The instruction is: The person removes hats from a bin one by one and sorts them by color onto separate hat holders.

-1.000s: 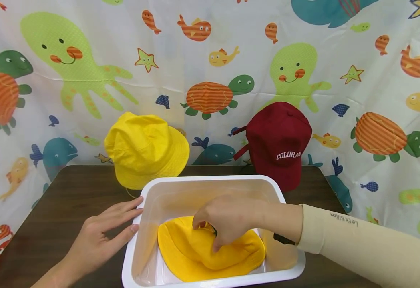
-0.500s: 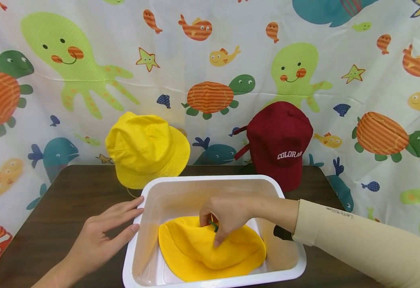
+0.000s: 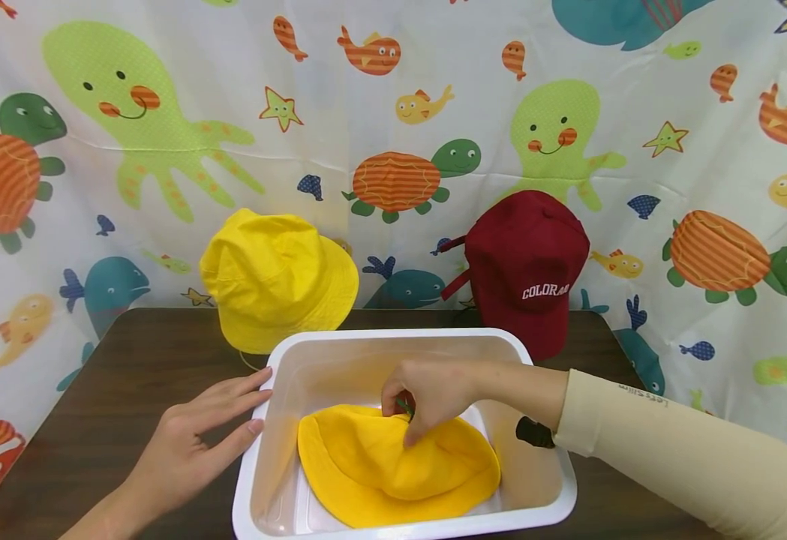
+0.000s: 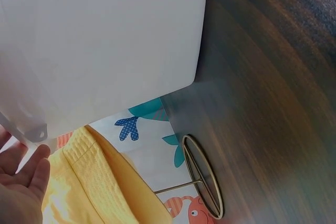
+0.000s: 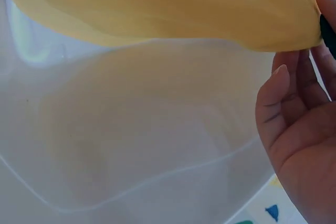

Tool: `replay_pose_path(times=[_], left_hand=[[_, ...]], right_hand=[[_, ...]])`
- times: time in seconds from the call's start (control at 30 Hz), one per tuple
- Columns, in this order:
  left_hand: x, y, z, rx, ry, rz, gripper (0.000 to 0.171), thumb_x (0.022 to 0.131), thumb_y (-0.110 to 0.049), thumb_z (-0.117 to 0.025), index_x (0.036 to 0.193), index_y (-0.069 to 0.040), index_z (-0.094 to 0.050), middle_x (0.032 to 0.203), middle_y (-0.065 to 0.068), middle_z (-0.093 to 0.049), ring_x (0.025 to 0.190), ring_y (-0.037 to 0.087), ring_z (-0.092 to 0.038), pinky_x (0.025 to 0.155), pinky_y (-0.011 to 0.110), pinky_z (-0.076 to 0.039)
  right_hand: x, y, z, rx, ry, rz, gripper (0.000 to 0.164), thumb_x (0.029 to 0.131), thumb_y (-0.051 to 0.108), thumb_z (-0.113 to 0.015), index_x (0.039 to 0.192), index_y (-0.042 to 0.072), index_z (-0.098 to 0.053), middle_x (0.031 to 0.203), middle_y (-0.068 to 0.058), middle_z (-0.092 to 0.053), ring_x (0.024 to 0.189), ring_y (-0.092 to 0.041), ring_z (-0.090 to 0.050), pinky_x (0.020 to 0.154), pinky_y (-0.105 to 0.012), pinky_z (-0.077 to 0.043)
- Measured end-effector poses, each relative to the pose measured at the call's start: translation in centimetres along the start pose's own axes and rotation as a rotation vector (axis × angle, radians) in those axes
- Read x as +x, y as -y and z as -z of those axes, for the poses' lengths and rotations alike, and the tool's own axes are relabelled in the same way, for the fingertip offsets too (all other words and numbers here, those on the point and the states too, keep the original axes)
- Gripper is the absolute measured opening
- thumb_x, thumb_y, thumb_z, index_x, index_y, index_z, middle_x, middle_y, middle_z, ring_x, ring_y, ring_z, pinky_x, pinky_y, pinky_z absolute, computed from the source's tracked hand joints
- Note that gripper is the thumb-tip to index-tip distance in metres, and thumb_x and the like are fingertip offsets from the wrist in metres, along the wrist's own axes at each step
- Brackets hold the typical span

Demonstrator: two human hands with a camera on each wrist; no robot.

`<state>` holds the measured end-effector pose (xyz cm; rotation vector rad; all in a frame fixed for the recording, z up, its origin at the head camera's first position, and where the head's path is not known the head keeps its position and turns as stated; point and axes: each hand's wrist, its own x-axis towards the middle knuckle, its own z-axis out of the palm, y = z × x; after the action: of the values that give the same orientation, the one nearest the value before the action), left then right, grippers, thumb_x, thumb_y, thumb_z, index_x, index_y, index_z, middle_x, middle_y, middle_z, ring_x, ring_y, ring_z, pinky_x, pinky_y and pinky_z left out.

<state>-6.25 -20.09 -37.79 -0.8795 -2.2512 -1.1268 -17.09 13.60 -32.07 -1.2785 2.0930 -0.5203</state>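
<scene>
A white plastic bin [image 3: 407, 334] stands at the front of the table, with a yellow bucket hat [image 3: 379, 480] lying inside it. My right hand [image 3: 434, 394] reaches in from the right and pinches the top of that hat's crown between thumb and fingers. A small dark green piece [image 5: 328, 35] shows at the pinch, partly covered by the thumb. In the right wrist view the hat's cloth [image 5: 168, 9] stretches over the fingertips. My left hand [image 3: 190, 427] rests its fingertips on the bin's left rim, fingers nearly straight.
Behind the bin, a second yellow bucket hat [image 3: 271, 277] hangs on a thin metal stand [image 4: 181, 186]. Further right is a maroon cap [image 3: 524, 255] with white lettering. The dark wooden table [image 3: 163, 345] ends at a sea-animal curtain [image 3: 339, 97].
My right hand has shifted slightly right and its fingers have drawn together on the hat's crown. The left hand stays at the rim.
</scene>
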Motion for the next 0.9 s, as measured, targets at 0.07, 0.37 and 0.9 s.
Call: replay_pose_path(times=[0.07, 0.37, 0.9], left_hand=[[0.0, -0.2, 0.1, 0.005, 0.013, 0.021, 0.062, 0.066, 0.016, -0.084, 0.125, -0.003, -0.076, 0.138, 0.014, -0.068, 0.130, 0.007, -0.060, 0.106, 0.014, -0.044], [-0.4, -0.4, 0.3, 0.035, 0.052, 0.107, 0.059, 0.071, 0.014, -0.085, 0.126, -0.006, -0.076, 0.139, 0.010, -0.068, 0.130, 0.002, -0.058, 0.105, 0.013, -0.043], [-0.2, -0.3, 0.2, 0.030, 0.028, 0.080, 0.057, 0.071, 0.014, -0.084, 0.124, -0.005, -0.077, 0.138, 0.012, -0.069, 0.130, 0.004, -0.059, 0.106, 0.014, -0.044]], right_hand=[[-0.3, 0.5, 0.4, 0.000, 0.003, -0.015, 0.024, 0.083, 0.022, -0.091, 0.097, 0.019, -0.073, 0.082, 0.012, -0.066, 0.076, -0.008, -0.058, 0.070, -0.020, -0.055], [-0.7, 1.6, 1.2, -0.034, 0.006, -0.058, 0.018, 0.083, 0.019, -0.090, 0.089, 0.021, -0.074, 0.078, 0.014, -0.064, 0.075, -0.008, -0.057, 0.068, -0.021, -0.055], [-2.7, 4.0, 3.7, 0.012, -0.077, -0.037, 0.019, 0.085, 0.018, -0.089, 0.097, 0.020, -0.074, 0.081, 0.011, -0.065, 0.073, -0.013, -0.059, 0.068, -0.023, -0.058]])
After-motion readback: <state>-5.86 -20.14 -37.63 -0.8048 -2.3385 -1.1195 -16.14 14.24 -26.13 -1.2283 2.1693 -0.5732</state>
